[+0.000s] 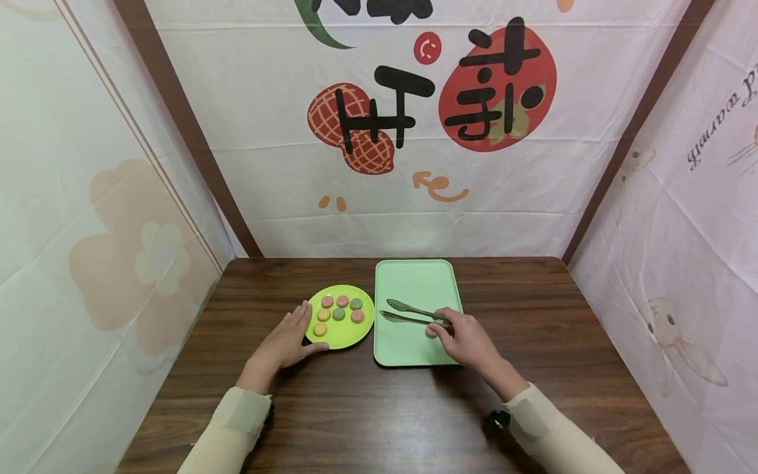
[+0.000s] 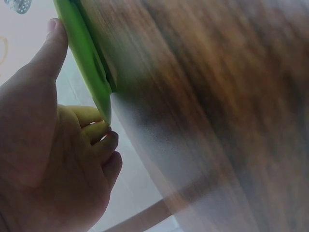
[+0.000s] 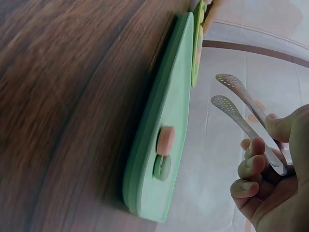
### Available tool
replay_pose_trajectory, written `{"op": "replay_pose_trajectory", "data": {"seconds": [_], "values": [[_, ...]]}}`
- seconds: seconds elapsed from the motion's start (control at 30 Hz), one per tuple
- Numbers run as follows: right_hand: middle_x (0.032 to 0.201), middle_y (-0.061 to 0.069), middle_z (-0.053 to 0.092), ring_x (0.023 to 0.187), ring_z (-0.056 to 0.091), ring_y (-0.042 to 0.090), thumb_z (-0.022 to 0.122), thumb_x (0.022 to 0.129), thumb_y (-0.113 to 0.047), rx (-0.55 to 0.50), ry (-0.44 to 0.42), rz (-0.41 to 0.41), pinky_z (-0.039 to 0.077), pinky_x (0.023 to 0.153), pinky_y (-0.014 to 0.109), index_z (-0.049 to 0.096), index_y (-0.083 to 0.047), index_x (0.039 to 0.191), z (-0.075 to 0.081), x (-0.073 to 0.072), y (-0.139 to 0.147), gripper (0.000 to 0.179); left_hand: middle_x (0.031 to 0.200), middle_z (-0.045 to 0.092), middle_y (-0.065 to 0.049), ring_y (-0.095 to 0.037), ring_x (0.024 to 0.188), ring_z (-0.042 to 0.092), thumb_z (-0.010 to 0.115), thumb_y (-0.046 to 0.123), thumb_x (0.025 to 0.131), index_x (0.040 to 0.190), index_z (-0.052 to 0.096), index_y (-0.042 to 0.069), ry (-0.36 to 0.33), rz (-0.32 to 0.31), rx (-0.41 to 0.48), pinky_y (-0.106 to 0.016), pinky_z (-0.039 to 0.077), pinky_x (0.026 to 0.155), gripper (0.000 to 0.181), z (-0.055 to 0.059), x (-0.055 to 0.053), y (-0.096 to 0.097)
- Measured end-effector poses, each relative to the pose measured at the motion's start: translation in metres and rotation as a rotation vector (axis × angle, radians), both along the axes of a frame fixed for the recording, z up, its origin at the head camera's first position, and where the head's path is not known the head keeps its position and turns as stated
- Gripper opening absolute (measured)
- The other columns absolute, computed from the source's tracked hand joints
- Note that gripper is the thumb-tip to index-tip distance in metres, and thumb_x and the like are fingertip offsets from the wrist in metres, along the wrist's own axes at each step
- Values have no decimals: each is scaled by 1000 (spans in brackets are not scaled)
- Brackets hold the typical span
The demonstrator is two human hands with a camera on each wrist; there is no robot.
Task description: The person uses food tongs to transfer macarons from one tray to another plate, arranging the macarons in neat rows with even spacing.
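My left hand (image 1: 288, 339) lies along the left edge of a lime-green plate (image 1: 355, 337), its fingers extended and its thumb at the near rim. Pink, yellow and green macarons (image 1: 339, 314) sit on that plate. Over the light green tray (image 1: 408, 276), my right hand (image 1: 464, 336) holds metal tongs (image 3: 244, 113) by the handle end. The tongs' perforated tips are apart, with nothing between them, and point left. In the right wrist view, a pink macaron (image 3: 165, 140) and a green macaron (image 3: 162, 167) rest side by side on the tray; the head view largely hides them behind my right hand.
Plate and tray stand side by side on a dark wooden table (image 1: 355, 421). A printed white cloth wall (image 1: 272, 164) rises behind the table's back edge, and further cloth walls stand at left and right.
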State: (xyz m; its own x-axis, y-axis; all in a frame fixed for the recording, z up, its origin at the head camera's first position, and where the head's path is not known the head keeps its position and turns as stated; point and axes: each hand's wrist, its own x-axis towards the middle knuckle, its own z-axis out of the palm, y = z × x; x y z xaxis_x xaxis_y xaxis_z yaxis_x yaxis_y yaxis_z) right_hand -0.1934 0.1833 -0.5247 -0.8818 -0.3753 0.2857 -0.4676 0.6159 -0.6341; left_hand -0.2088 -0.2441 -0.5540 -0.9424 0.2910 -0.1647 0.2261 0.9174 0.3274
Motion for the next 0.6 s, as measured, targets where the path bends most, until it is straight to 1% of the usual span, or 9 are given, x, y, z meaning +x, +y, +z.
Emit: {"op": "replay_pose_trajectory", "data": {"seconds": [0.1,0.2,0.3,0.43,0.53,0.6], "values": [[97,1,81,71,66,5,71,106,-21,13,20,-18,55,67,30,74,-7,122,1,2,5,21,176,11,-29,-43,164,14,65,68,99,167,14,-10,1,-3,5,-56,14,134,116,0,0,0],[90,-2,75,61,51,4,73,105,-22,32,40,-42,48,59,27,75,-7,121,3,5,10,22,176,11,-29,-43,164,14,65,68,99,167,14,-10,2,-3,4,-56,14,134,116,-1,0,0],[77,-7,66,57,44,3,76,103,-21,45,55,-57,43,54,26,74,-5,121,4,6,14,24,176,11,-29,-43,164,14,65,68,99,168,14,-10,4,-1,2,-56,14,134,115,-1,-1,0],[68,-11,58,55,43,2,78,101,-20,58,82,-68,41,52,26,74,-5,119,2,7,20,23,176,11,-29,-43,164,14,65,67,99,168,14,-10,4,2,4,-56,14,134,115,-1,-1,0],[72,-12,64,60,51,2,79,100,-19,63,100,-74,47,56,27,74,-5,116,1,8,22,22,176,11,-28,-43,164,14,65,68,99,168,14,-10,1,4,1,-55,14,134,115,-2,-1,0],[76,-9,68,65,57,3,79,100,-19,65,103,-76,51,59,29,75,-4,116,0,9,24,22,176,11,-28,-43,164,14,65,68,99,168,14,-10,1,5,-1,-55,14,134,115,-2,0,0]]}}
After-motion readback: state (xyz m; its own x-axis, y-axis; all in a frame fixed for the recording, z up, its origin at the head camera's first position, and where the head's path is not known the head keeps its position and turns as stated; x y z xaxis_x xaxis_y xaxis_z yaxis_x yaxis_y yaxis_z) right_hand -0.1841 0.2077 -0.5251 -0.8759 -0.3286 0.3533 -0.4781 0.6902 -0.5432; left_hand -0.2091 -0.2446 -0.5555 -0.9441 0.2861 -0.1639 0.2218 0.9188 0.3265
